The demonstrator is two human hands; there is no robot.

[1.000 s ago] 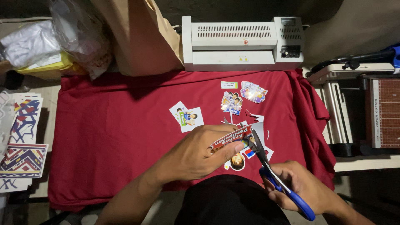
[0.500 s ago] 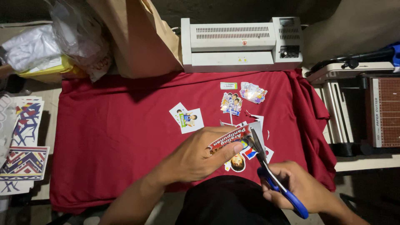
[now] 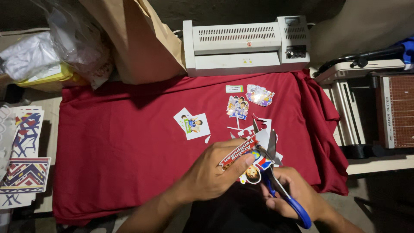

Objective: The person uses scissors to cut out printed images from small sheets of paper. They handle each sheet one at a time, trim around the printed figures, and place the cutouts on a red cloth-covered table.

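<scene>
My left hand (image 3: pixel 213 172) pinches a laminated red printed cutout (image 3: pixel 239 157) between thumb and fingers, above the near edge of the red cloth (image 3: pixel 120 142). My right hand (image 3: pixel 297 194) grips blue-handled scissors (image 3: pixel 276 172); their blades stand apart around the cutout's right end. A small round picture sticker (image 3: pixel 253 174) hangs just below the cutout. White paper offcuts (image 3: pixel 265 129) lie under the blades.
Several cut stickers lie on the cloth: a square one (image 3: pixel 192 124), a figure group (image 3: pixel 238 107), a shiny one (image 3: pixel 259 95). A white laminator (image 3: pixel 246 43) stands behind, a brown paper bag (image 3: pixel 138 39) and plastic bags at back left, a paper cutter (image 3: pixel 394 110) right, patterned sheets (image 3: pixel 23 172) left.
The scissor blades have spread wider and sit further up along the cutout. My left hand has turned the cutout slightly. Both hands stay in the same spot.
</scene>
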